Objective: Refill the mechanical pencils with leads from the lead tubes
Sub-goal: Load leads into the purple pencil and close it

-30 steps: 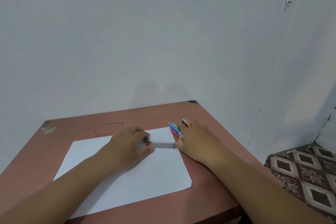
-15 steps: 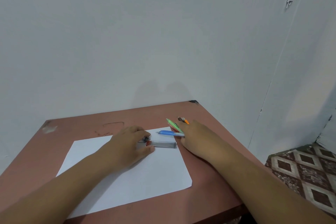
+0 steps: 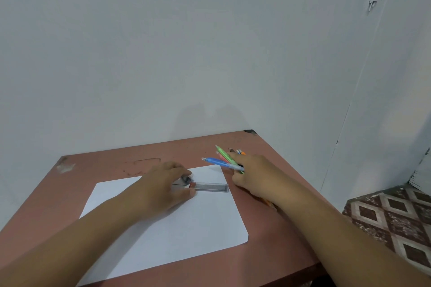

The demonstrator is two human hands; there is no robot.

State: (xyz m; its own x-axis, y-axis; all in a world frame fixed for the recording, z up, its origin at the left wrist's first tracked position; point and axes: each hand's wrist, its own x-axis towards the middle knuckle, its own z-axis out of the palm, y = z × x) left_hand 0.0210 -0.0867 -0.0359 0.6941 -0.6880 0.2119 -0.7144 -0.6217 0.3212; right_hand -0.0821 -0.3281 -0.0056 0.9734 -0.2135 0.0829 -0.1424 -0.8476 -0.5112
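A clear lead tube [image 3: 211, 187] with a red cap end lies on the white paper sheet [image 3: 186, 228]. My left hand [image 3: 163, 186] grips the tube's left end, and a second dark tube [image 3: 186, 179] shows under its fingers. My right hand [image 3: 258, 177] is curled round a bunch of mechanical pencils at the paper's right edge. A blue pencil [image 3: 217, 162] and a green pencil [image 3: 224, 154] fan out to the left of that hand, a pink one sits between them, and orange tips [image 3: 240, 153] stick out behind. The pencils' lower ends are hidden by the hand.
The brown table [image 3: 105, 161] stands against a white wall [image 3: 186, 53], with a corner wall close on the right. A patterned tile floor [image 3: 391, 216] lies beyond the table's right edge.
The pencils under my right hand have fanned apart: the blue one swung left and the green one now points up-left. My left hand and the lead tube have stayed in place.
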